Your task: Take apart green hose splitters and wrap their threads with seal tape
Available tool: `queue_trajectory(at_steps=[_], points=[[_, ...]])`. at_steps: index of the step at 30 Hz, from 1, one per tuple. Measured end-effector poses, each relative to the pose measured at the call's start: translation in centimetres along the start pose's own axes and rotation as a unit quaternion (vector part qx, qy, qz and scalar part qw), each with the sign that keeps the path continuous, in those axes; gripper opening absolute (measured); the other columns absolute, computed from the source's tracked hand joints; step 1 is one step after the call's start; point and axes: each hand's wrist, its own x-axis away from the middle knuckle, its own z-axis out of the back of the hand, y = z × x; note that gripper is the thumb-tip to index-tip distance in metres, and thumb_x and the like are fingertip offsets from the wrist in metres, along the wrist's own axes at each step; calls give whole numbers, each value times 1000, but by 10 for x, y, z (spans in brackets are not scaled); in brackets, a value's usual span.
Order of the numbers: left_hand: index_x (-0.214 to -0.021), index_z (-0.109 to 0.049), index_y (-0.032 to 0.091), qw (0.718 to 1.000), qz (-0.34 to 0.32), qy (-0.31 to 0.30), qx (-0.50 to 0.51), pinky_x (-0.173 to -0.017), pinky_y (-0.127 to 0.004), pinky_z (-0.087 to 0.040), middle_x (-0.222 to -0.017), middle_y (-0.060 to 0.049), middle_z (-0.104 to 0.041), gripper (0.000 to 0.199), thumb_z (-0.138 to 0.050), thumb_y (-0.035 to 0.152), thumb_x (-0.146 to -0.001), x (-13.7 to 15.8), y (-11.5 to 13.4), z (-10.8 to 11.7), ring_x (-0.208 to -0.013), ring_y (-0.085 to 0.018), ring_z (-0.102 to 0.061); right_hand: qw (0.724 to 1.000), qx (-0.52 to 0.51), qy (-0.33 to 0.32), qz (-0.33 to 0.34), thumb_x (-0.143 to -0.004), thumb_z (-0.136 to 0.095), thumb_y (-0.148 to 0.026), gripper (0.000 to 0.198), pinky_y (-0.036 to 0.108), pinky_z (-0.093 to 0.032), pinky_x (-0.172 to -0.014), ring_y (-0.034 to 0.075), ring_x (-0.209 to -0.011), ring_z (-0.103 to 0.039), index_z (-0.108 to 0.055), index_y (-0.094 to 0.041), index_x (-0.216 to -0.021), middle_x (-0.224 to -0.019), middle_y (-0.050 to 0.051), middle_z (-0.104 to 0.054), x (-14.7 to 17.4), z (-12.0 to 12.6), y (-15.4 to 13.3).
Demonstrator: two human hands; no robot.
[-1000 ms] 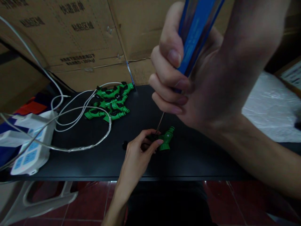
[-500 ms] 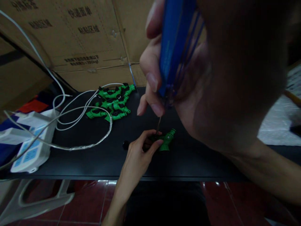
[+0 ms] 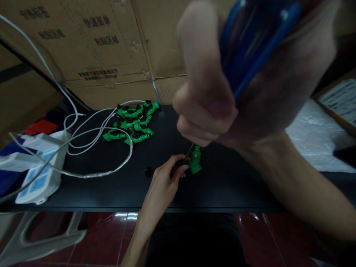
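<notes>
Large and close to the camera, my right hand (image 3: 211,92) is wrapped round the blue handle of a screwdriver (image 3: 250,48). Its thin shaft slants down to the fingers of my left hand (image 3: 164,178). That left hand is closed low over the black table, pinching a green hose connector (image 3: 195,159) by its dark side. The connector's green body sticks out to the right of the fingertips. Where exactly the screwdriver tip sits is hidden among the fingers. A small black cap-like piece (image 3: 148,171) lies just left of my left hand.
Several green-and-black hose connectors (image 3: 136,126) lie piled at the back of the table (image 3: 111,193). White cables loop beside them to a power strip (image 3: 41,185) at the left. Cardboard (image 3: 111,55) stands behind. White wrapping (image 3: 308,141) lies at the right.
My right hand has turned round with the screwdriver, its handle now tilting to the right. The green connector has swung in my left hand's fingers, its lower end now pointing more to the right.
</notes>
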Motion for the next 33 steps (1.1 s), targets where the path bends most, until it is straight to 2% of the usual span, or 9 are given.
queue_trajectory(at_steps=[4,6,10,13,16,20,23,29,33], points=[[-121,-65,21,1000,-7,-12,11,-72,-24,-53,-96,-3,-74,23,-54,23,-100,-1,3,2,-75,-14,-69,950,19,-306,57,-105,-13,-48,67,19,-22,-39,4,-35,-25,-48,-18,-56,-44,-7,-33,-9,2,11],[-118,-67,22,1000,-20,-17,5,-74,-25,-53,-97,-2,-75,22,-53,22,-101,-2,4,4,-75,-15,-69,955,-13,-281,91,-96,-55,-43,26,18,-20,-40,4,-39,-21,-51,-21,-82,-49,-12,-37,-14,-3,19],[-108,-70,22,999,-40,-3,-12,-76,-26,-53,-97,-3,-76,19,-54,17,-99,-4,7,5,-80,-18,-69,978,17,-111,174,-91,-72,-39,32,18,-39,-49,7,-53,-47,-43,-28,-97,-71,-9,-53,-16,-18,34],[-106,-70,22,999,-43,-8,-9,-79,-27,-53,-97,-3,-76,20,-53,15,-98,-4,7,5,-82,-18,-69,974,31,-20,222,-94,-69,-39,27,21,-46,-58,9,-63,-53,-46,-27,-98,-78,-6,-55,-14,-20,39],[-109,-69,22,999,-46,-22,2,-81,-27,-52,-99,-3,-76,24,-51,12,-98,-3,8,6,-84,-18,-69,973,-29,-124,190,-100,-57,-38,17,18,-37,-49,8,-54,-42,-50,-24,-94,-70,-6,-50,-16,-15,37],[-110,-69,22,999,-50,-20,9,-80,-27,-52,-102,-4,-75,25,-50,11,-98,-2,9,7,-84,-18,-69,943,-85,-280,159,-103,-41,-44,38,17,-19,-38,6,-40,-16,-52,-20,-77,-52,-10,-27,-24,-4,32],[-111,-69,23,998,-53,-23,7,-81,-28,-52,-102,-4,-76,25,-50,12,-98,-2,8,8,-85,-18,-70,954,-83,-249,144,-102,-46,-49,30,16,-19,-40,6,-41,-13,-50,-24,-87,-52,-12,-26,-23,0,31],[-114,-68,23,998,-59,-35,1,-88,-32,-54,-103,-6,-75,23,-50,18,-100,-7,0,9,-94,-21,-71,957,-78,-162,228,-104,-52,-36,17,18,-44,-51,10,-62,-50,-56,-23,-94,-76,-2,-55,-10,1,30],[-115,-67,21,997,-64,-44,10,-90,-31,-53,-105,-5,-75,24,-50,16,-100,-8,-1,8,-95,-20,-70,950,-92,-189,230,-106,-47,-49,38,15,-31,-42,6,-49,-33,-58,-19,-85,-61,-7,-40,-9,-3,31]])
